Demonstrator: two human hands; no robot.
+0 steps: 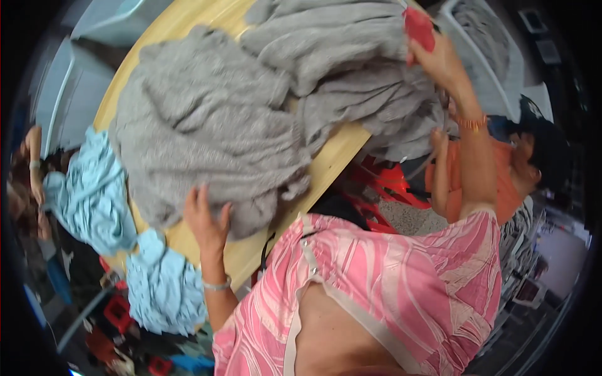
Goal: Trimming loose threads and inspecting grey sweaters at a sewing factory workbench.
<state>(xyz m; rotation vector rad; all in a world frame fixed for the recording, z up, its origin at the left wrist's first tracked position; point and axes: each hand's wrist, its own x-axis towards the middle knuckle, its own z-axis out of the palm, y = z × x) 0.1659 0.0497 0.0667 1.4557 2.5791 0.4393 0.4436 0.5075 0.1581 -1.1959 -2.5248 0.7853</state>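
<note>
A large heap of grey knitted cloth [207, 119] covers much of the yellow tabletop [342, 150] in front of me. My left hand [207, 219] rests at the heap's near edge, fingers spread and holding nothing. Farther out to the right, my right hand [439, 59] is closed around a small red object [419, 28], too blurred to name its kind. That hand is above a second grey knitted pile [351, 56], which lies in folds and hangs over the table's right edge.
Light blue cloth [94, 188] hangs off the table's left edge, with another light blue bundle [164, 285] nearer me. A person in an orange top [480, 172] is close on the right, a hand near the grey cloth. A bin of grey cloth [486, 50] stands at far right.
</note>
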